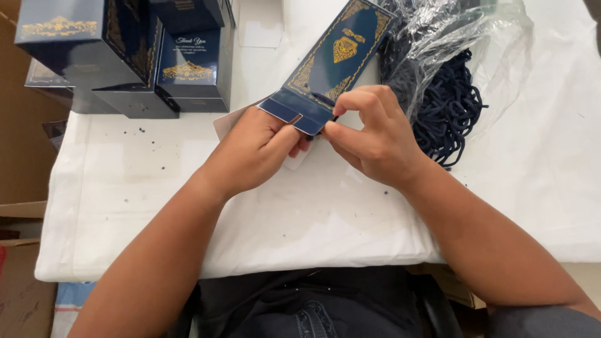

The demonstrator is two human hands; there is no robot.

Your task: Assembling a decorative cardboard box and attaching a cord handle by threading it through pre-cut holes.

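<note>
Head view, looking down onto a counter (125,188) covered in white cloth.

Left hand (253,150): closed on the near end of a flat navy box blank (335,59) with gold ornament; thumb lies over the small end flaps, the other fingers are curled underneath and hidden. A pale card edge shows behind this hand; what it is cannot be made out.

Right hand (375,134): thumb and forefinger pinched together at the same end of the blank, just beside the left thumb. A short dark loop shows at the pinch, probably cord; the fingers cover most of it, so the exact grip is unclear.

The blank slants up and away from both hands, its far end cut off by the top edge of the frame, raised off the counter or resting on it — cannot tell.

Right of the hands: a bundle of navy cords (447,116), partly inside a crumpled clear plastic bag (463,31).

Far left: a stack of assembled navy boxes (125,56), cropped by the frame. Small dark specks dot the cloth.
</note>
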